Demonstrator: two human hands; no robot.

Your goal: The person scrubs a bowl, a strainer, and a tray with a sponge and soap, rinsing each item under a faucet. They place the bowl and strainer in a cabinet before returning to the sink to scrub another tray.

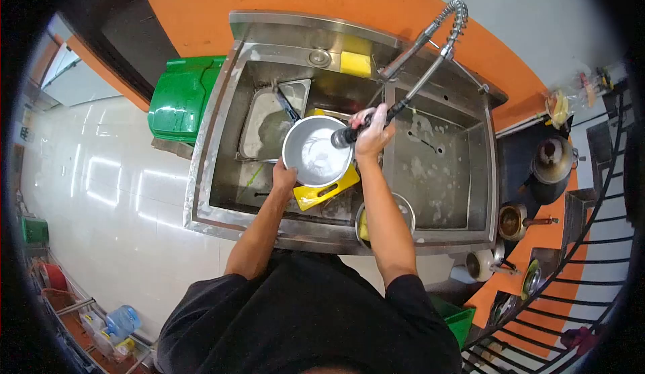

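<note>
A metal saucepan (317, 151) with a black handle is tilted over the left sink basin, its inside facing me. My left hand (285, 178) is closed on the pan's near left rim. Wrapped round the black spray head (345, 136) of the spring faucet, my right hand (373, 132) points its nozzle into the pan. The pan's inside looks wet and shiny. Beneath the pan lies a yellow cutting board (326, 192) with a handle slot. A rectangular metal tray (254, 132) sits to its left in the basin.
The right basin (430, 186) has suds on its floor. On the back ledge lies a yellow sponge (355, 64). A bowl (409, 214) stands at the front edge, partly under my right forearm. A green bin (185, 98) is at the left; several pans, including one (512, 222), are at the right.
</note>
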